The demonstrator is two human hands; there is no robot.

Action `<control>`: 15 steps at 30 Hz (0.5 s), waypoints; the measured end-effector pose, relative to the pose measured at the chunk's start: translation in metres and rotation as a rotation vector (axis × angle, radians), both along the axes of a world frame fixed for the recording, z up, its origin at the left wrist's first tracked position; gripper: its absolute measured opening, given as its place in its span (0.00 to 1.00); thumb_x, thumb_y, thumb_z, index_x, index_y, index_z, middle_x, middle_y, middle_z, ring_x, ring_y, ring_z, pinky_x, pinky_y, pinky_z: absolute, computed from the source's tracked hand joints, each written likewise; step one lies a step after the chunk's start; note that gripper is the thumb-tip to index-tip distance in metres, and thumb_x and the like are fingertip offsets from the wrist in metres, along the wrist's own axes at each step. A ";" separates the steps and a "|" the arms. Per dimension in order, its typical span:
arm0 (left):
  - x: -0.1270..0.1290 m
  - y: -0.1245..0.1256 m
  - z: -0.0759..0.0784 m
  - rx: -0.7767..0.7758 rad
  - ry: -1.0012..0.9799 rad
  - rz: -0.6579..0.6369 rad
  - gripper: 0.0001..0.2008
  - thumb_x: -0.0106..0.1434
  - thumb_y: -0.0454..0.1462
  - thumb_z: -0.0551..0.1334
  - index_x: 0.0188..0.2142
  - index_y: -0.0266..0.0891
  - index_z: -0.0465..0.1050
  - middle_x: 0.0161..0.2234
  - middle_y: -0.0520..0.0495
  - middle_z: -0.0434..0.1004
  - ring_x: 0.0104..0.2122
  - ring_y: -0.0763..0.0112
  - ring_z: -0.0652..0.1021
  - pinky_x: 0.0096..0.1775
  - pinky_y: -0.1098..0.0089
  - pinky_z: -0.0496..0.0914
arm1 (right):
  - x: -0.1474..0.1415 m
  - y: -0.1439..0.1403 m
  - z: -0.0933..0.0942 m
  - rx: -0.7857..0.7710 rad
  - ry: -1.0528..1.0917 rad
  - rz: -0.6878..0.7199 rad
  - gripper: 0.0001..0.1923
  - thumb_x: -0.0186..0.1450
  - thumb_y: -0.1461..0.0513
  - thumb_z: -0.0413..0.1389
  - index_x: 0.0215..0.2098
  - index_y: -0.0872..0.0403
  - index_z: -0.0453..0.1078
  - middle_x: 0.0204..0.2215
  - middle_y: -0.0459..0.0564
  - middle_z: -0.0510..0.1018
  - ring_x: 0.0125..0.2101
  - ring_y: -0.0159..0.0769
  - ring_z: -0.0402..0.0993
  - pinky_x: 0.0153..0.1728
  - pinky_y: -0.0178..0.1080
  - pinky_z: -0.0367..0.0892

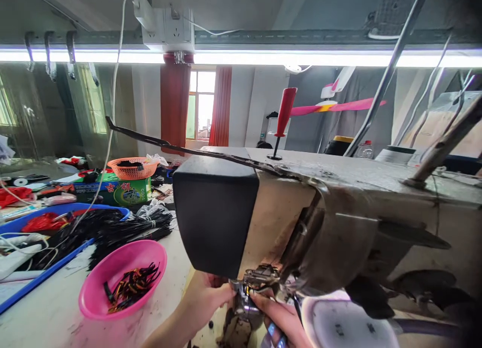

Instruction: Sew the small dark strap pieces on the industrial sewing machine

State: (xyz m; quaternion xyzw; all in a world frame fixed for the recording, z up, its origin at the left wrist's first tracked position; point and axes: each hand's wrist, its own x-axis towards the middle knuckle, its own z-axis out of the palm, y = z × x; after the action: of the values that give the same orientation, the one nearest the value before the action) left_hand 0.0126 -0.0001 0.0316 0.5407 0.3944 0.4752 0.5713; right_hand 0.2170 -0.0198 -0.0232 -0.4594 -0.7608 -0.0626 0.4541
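Observation:
A worn beige sewing machine (pixel 339 207) with a black head cover (pixel 214 217) fills the middle and right of the head view. Under its head sits the metal presser foot and needle area (pixel 259 280). My left hand (pixel 205 298) reaches in from the lower left, fingers pinching something small at the foot. My right hand (pixel 280 318) comes from below with fingertips touching the same spot. What the fingers hold is hidden by the machine. A red-handled screwdriver (pixel 284 117) stands upright on top of the machine.
A pink bowl (pixel 124 280) of small dark and orange pieces sits left of my hands. Behind it lie bundles of black strips (pixel 131 227), a blue tray (pixel 45 272), a green box (pixel 120 190) and an orange basket (pixel 132 168). A round white lamp (pixel 346 323) glows at lower right.

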 end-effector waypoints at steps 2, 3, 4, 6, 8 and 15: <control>-0.001 0.000 -0.005 -0.033 0.044 -0.010 0.06 0.47 0.38 0.62 0.20 0.38 0.68 0.17 0.57 0.63 0.20 0.77 0.63 0.23 0.75 0.57 | 0.001 -0.003 0.000 -0.013 -0.008 0.002 0.09 0.71 0.59 0.56 0.45 0.46 0.79 0.35 0.47 0.84 0.34 0.36 0.82 0.39 0.39 0.78; -0.001 0.001 -0.008 -0.042 0.063 -0.019 0.07 0.47 0.39 0.62 0.20 0.37 0.69 0.17 0.56 0.64 0.19 0.77 0.63 0.23 0.75 0.57 | 0.001 -0.006 -0.001 -0.015 -0.009 0.005 0.10 0.71 0.57 0.56 0.46 0.46 0.78 0.38 0.48 0.84 0.36 0.36 0.81 0.40 0.40 0.78; -0.001 0.001 -0.010 -0.045 0.081 -0.028 0.08 0.47 0.40 0.61 0.20 0.36 0.70 0.17 0.55 0.65 0.19 0.77 0.63 0.22 0.74 0.56 | 0.002 -0.009 -0.001 -0.015 -0.010 0.009 0.10 0.71 0.55 0.56 0.46 0.45 0.78 0.40 0.48 0.83 0.37 0.36 0.81 0.42 0.40 0.77; -0.002 0.002 -0.013 -0.040 0.110 -0.046 0.09 0.47 0.40 0.60 0.19 0.36 0.71 0.17 0.55 0.65 0.18 0.78 0.62 0.22 0.74 0.55 | 0.002 -0.015 -0.002 -0.014 -0.012 0.028 0.13 0.72 0.50 0.54 0.47 0.44 0.77 0.41 0.48 0.83 0.38 0.36 0.80 0.43 0.41 0.76; -0.003 0.004 -0.011 -0.030 0.121 -0.061 0.08 0.46 0.40 0.60 0.20 0.36 0.72 0.18 0.55 0.66 0.19 0.78 0.62 0.22 0.75 0.54 | 0.002 -0.017 -0.003 -0.017 -0.008 0.045 0.16 0.72 0.47 0.53 0.48 0.45 0.76 0.43 0.49 0.82 0.40 0.36 0.79 0.44 0.42 0.75; -0.006 0.007 0.005 -0.031 0.110 -0.107 0.06 0.43 0.38 0.60 0.21 0.37 0.72 0.18 0.56 0.66 0.20 0.78 0.61 0.22 0.76 0.55 | -0.002 -0.003 -0.005 -0.051 0.044 0.047 0.13 0.72 0.51 0.55 0.48 0.47 0.75 0.46 0.50 0.81 0.42 0.36 0.80 0.44 0.41 0.76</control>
State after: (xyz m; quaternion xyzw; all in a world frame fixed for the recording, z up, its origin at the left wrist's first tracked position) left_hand 0.0064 0.0068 0.0367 0.5774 0.4031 0.4071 0.5817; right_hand 0.2150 -0.0223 -0.0286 -0.4540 -0.7627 -0.0226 0.4601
